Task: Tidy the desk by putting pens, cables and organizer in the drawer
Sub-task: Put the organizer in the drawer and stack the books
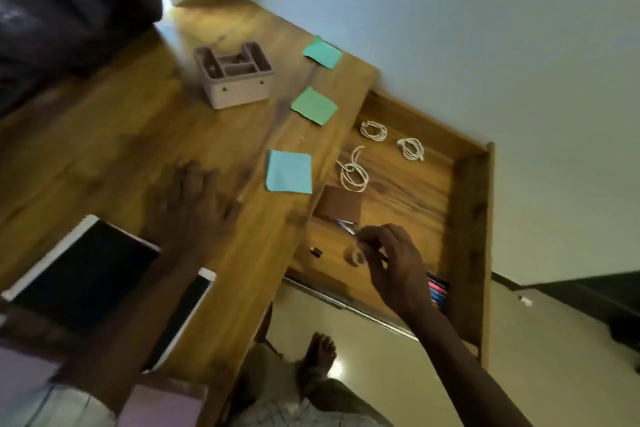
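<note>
Right hand (391,260) pinching pen (346,227) over drawer (467,218), left hand (197,198) fingers spread above desk (104,149), organizer (235,80) beyond

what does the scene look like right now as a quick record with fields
desk: wooden
drawer: open, beside desk
in drawer: three coiled cables, coloured pens, tape roll
organizer: on desk, not yet in drawer
paper squares: three, on desk
left hand: open, blurred, over desk
right hand: over drawer, fingertips at a pen, grip unclear
tablet: near desk edge
</note>
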